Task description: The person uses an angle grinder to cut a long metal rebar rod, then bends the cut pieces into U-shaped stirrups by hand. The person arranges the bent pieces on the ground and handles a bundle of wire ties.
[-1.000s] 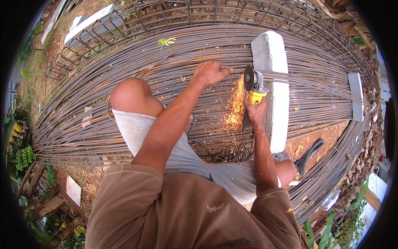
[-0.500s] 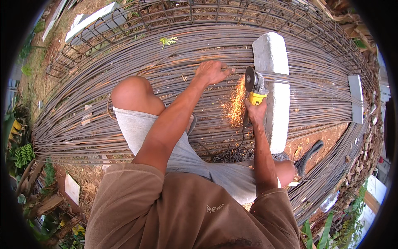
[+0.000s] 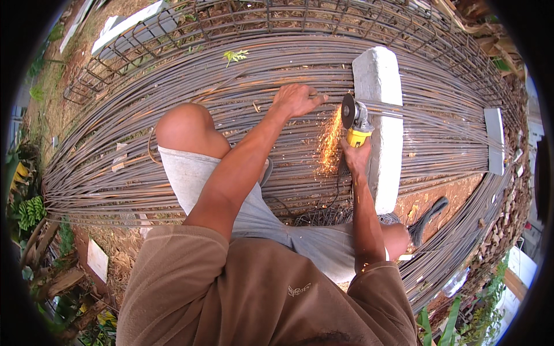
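My right hand [image 3: 357, 155] is wrapped round the yellow body of an angle grinder [image 3: 358, 137]. Its dark disc [image 3: 349, 111] stands upright against several steel rods [image 3: 381, 109] that rest across a white block [image 3: 386, 155]. Orange sparks [image 3: 330, 144] stream from the disc toward me. Left of the disc, my left hand [image 3: 298, 100] is closed, its fingers pinched on the rods beside the cut; part of that grip is hidden. Many long rusty rods [image 3: 277, 66] lie side by side beneath both hands.
A tied rebar cage [image 3: 242, 22] runs along the far side. A second pale block [image 3: 494, 141] props the rods at the right. Tangled wire [image 3: 323, 217] and a dark bundle [image 3: 427, 221] lie near my legs. Green bananas [image 3: 30, 213] are at the far left.
Both hands and the grinder stay almost in place. The spark stream looks a little narrower, and the view has shifted very slightly.
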